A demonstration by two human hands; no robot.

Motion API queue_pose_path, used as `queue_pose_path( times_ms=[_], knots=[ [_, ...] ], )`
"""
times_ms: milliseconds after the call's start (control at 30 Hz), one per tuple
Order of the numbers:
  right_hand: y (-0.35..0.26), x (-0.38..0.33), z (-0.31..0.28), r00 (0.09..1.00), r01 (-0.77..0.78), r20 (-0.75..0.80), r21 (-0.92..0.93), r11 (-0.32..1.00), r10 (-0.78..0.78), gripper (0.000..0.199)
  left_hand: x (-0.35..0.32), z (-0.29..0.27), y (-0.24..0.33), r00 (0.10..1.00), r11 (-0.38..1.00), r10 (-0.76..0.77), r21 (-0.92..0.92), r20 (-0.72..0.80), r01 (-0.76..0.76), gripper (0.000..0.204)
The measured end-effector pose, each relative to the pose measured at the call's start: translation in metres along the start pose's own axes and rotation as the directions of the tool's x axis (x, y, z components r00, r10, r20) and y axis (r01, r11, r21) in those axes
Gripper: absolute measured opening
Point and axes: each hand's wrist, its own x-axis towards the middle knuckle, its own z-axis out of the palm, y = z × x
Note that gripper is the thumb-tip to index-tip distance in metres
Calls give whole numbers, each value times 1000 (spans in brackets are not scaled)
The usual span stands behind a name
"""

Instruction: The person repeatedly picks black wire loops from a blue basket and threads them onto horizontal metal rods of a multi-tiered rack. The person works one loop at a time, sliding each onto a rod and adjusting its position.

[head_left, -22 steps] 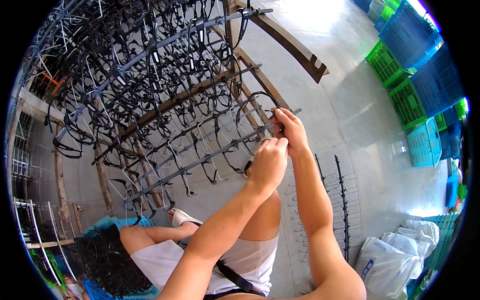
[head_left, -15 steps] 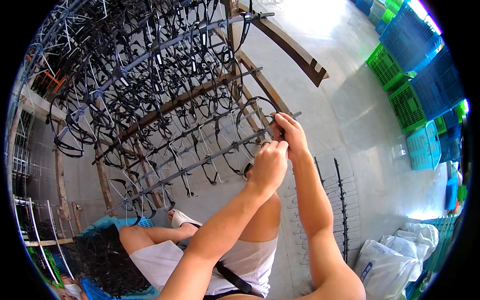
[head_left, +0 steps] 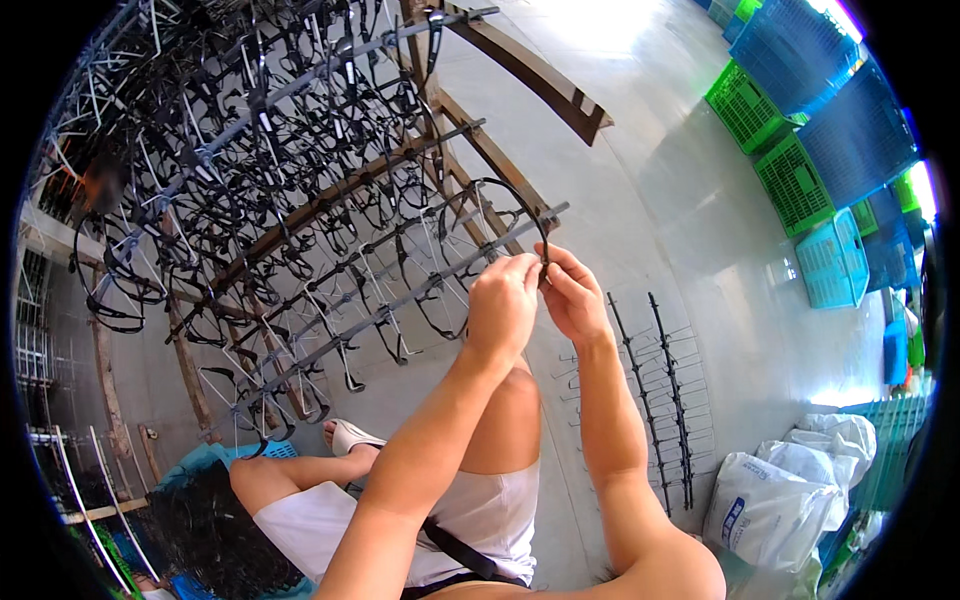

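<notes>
My left hand (head_left: 503, 308) and my right hand (head_left: 577, 298) meet at the near end of the rack's lowest bar (head_left: 420, 282). Their fingers pinch the lower end of a thin, curved black frame piece (head_left: 536, 212), which looks like part of an eyewear frame. The piece arcs up and to the left over the bar end. Fingertips hide its gripped end, and I cannot tell whether a hook holds its other end. Many similar black pieces (head_left: 300, 170) hang from hooks along the rack's bars.
Beside my right forearm, hooked rods (head_left: 668, 390) lie on the floor. White plastic bags (head_left: 765, 510) sit at lower right. Green crates (head_left: 795, 180) and a light-blue basket (head_left: 838, 262) line the right. A blue basket (head_left: 190, 462) with a black heap stands lower left. A notched beam (head_left: 540, 75) juts out.
The view has shifted, so the rack sits farther left. My right hand has come down from the bar end, and the held piece now arcs higher between hands and bar.
</notes>
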Motion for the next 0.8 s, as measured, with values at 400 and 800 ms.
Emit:
queue_pose_path(
  times_ms=[400, 800],
  knots=[
    [-1, 6, 19, 969, -26, -237, -367, 930, -66, 31, -2, -4, -6, 989, 996, -59, 71, 139, 50, 15],
    [6, 15, -75, 996, 28, 84, -401, 916, 7, 37, -43, -30, 20, 997, 987, -62, 150, 38, 56, 13]
  ],
)
